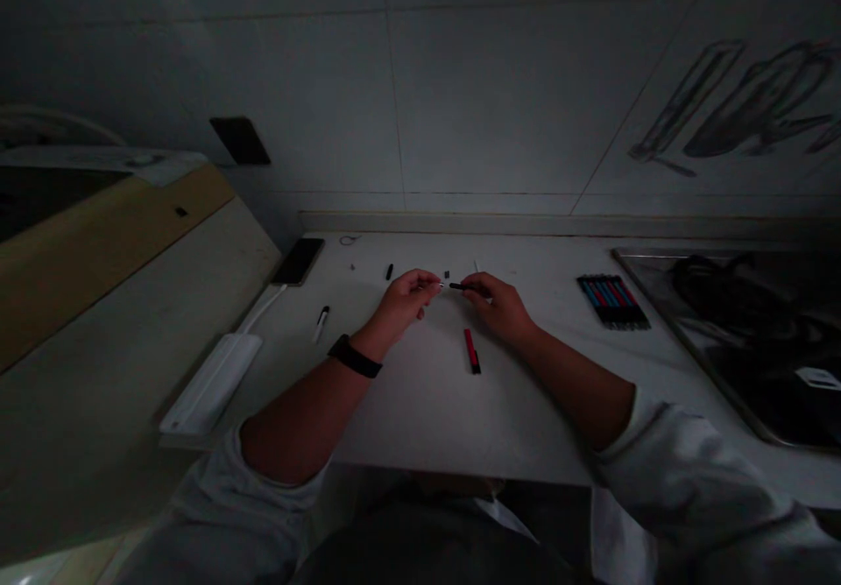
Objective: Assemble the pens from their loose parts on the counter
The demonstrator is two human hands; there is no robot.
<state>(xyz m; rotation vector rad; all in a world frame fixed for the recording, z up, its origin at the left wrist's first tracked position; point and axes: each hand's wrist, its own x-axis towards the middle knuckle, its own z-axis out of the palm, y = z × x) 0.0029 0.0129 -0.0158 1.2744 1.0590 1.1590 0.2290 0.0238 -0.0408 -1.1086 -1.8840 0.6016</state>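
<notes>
Both my hands meet over the middle of a white counter (427,392). My left hand (406,298), with a black band on its wrist, pinches the pale thin end of a small part I cannot make out. My right hand (500,305) is closed on a black pen piece (460,286) whose tip points at my left fingers. A red and black pen barrel (471,350) lies on the counter just below my right hand. A white pen part (321,322) with a black tip lies to the left.
A pack of red, blue and black pens (613,301) lies at the right. A dark stove top (755,340) fills the far right. A phone (299,261) and a white power bank (211,384) with cable sit at the left. Small black bits (390,271) lie near the wall.
</notes>
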